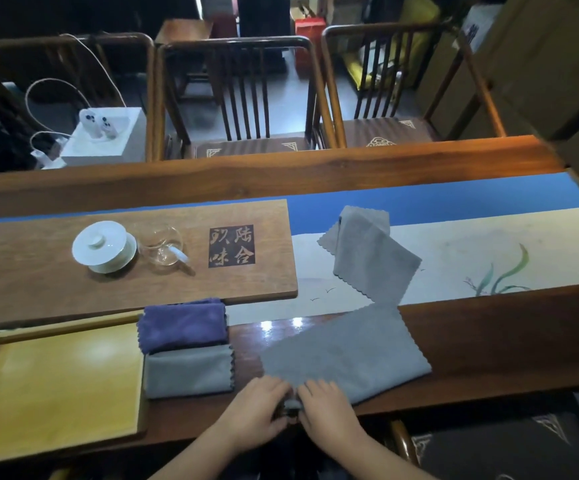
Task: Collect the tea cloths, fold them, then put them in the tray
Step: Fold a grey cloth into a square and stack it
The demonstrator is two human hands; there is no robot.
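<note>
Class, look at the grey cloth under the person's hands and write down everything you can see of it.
The grey cloth is a plain, soft-looking fabric with zigzag-cut edges. It lies spread flat and askew on the dark wooden table, its far corner reaching the painted runner. The left hand and right hand grip its near corner, bunched at the table's front edge. It lies apart from the folded cloths beside the tray.

four tea cloths (three grey, one purple), one tray, three chairs.
</note>
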